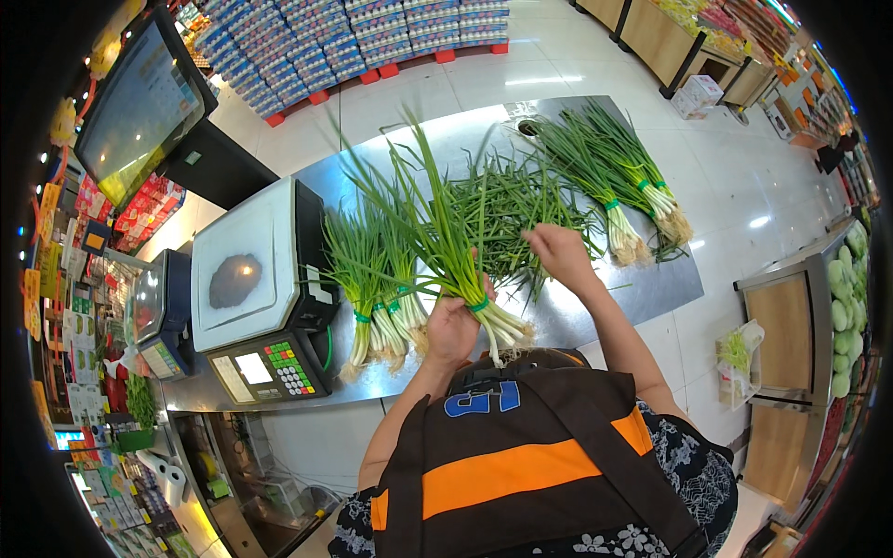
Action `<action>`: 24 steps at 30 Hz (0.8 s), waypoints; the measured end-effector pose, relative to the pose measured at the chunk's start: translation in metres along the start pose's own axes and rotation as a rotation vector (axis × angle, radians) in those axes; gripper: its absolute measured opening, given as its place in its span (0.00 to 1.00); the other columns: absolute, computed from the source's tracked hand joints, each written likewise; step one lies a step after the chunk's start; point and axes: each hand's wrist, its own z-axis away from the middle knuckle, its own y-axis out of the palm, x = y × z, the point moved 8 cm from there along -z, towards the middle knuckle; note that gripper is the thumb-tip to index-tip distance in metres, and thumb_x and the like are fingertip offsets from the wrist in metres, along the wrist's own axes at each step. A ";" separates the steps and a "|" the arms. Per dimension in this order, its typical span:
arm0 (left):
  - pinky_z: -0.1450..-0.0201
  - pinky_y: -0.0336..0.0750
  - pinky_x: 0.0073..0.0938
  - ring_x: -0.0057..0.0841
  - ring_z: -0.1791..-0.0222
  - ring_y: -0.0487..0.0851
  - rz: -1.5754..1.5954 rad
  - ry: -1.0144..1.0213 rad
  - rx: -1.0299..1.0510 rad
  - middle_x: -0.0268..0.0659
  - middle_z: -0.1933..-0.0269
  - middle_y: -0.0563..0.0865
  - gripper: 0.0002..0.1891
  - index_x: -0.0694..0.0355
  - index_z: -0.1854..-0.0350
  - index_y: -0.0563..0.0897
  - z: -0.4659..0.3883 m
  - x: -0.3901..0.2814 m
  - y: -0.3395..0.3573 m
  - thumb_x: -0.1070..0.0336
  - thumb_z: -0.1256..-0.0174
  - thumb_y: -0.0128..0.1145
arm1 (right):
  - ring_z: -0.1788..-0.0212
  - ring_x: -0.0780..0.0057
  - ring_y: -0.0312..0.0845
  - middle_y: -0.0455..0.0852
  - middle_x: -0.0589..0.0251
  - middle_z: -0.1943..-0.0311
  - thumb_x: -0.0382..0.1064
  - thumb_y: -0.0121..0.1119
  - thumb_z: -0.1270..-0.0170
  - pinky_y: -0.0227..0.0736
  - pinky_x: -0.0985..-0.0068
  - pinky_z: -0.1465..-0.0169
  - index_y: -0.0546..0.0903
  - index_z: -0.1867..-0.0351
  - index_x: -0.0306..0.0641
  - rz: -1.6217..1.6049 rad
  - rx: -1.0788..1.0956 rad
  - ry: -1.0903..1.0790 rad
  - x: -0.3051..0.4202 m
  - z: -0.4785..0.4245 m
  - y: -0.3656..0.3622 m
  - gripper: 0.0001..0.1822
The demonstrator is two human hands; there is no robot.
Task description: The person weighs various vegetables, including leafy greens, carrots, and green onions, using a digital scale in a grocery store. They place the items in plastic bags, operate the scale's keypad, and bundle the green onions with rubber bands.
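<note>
My left hand (453, 328) is closed around a bunch of green onions (481, 300) tied with a green band, its white root ends towards me. To its right, my right hand (558, 252) hovers by a heap of loose green onion leaves (509, 209), fingers curled; whether it pinches anything is hard to tell. Several banded bunches (380, 307) lie on the steel table (656, 300) left of my left hand. More banded bunches (624, 188) lie at the table's far right.
A weighing scale (244, 272) with a keypad stands on the table at left, beside a large screen (143, 104). A second scale (157, 307) is further left. Stacked cartons (363, 35) stand beyond the table. A white basket (738, 370) is on the floor by a vegetable stand (778, 335).
</note>
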 end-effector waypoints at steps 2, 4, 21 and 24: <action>0.44 0.65 0.33 0.32 0.53 0.72 -0.048 -0.025 -0.129 0.42 0.55 0.75 0.30 0.64 0.35 0.61 0.001 0.002 -0.009 0.65 0.44 0.46 | 0.76 0.56 0.75 0.77 0.57 0.79 0.35 0.56 0.38 0.70 0.67 0.70 0.77 0.66 0.33 0.150 -0.206 -0.137 0.006 0.004 -0.011 0.06; 0.41 0.63 0.34 0.33 0.49 0.72 -0.133 -0.002 -0.186 0.42 0.50 0.75 0.28 0.63 0.35 0.60 0.003 0.003 -0.016 0.67 0.40 0.44 | 0.76 0.58 0.76 0.78 0.57 0.78 0.35 0.58 0.40 0.70 0.68 0.70 0.78 0.70 0.31 0.100 -0.286 -0.153 0.019 0.006 -0.021 0.07; 0.55 0.71 0.33 0.41 0.55 0.76 -1.489 0.468 -0.295 0.47 0.56 0.75 0.38 0.68 0.33 0.58 0.002 -0.032 0.010 0.70 0.46 0.62 | 0.60 0.77 0.72 0.72 0.63 0.59 0.32 0.69 0.52 0.71 0.79 0.56 0.65 0.45 0.34 -1.101 -0.048 0.114 0.065 0.032 0.019 0.32; 0.56 0.70 0.35 0.43 0.57 0.75 -1.692 0.459 -0.279 0.48 0.57 0.74 0.40 0.68 0.32 0.57 0.003 -0.029 0.009 0.68 0.48 0.64 | 0.56 0.74 0.72 0.70 0.61 0.55 0.34 0.70 0.53 0.72 0.77 0.53 0.57 0.37 0.34 -1.041 0.038 0.204 0.063 0.031 0.042 0.43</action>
